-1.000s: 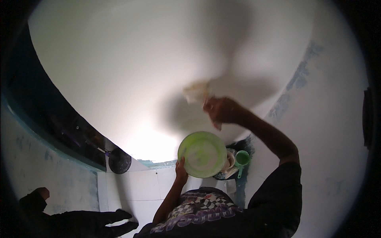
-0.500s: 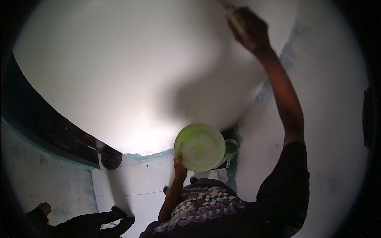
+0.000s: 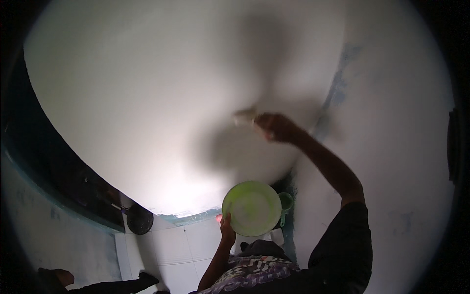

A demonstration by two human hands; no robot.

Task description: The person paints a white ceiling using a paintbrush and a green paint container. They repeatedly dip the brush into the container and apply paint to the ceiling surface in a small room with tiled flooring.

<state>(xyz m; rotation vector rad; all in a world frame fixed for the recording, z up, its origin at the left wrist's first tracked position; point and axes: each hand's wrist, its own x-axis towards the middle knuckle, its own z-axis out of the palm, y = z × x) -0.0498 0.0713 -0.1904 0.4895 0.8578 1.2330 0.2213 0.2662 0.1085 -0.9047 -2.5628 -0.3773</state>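
Observation:
My left hand grips the left rim of a round, shallow green plastic basin, held in front of my body. Whitish smears cover the inside of the basin. Above it, my right hand is closed around the handle of a paintbrush, a little blurred by motion. The brush's pale bristles point left, close to the white wall. I cannot tell whether they touch it. Shadows of my arm and the brush fall on the wall.
A green dipper is low in the corner beside the basin. The right wall has bluish patches along the corner. White floor tiles lie below, near a dark round pan-like object. Another person's limbs show at the lower left.
My right hand has come down and left with the paintbrush, from high on the wall to just above the basin. The basin appears slightly lower and farther right in view.

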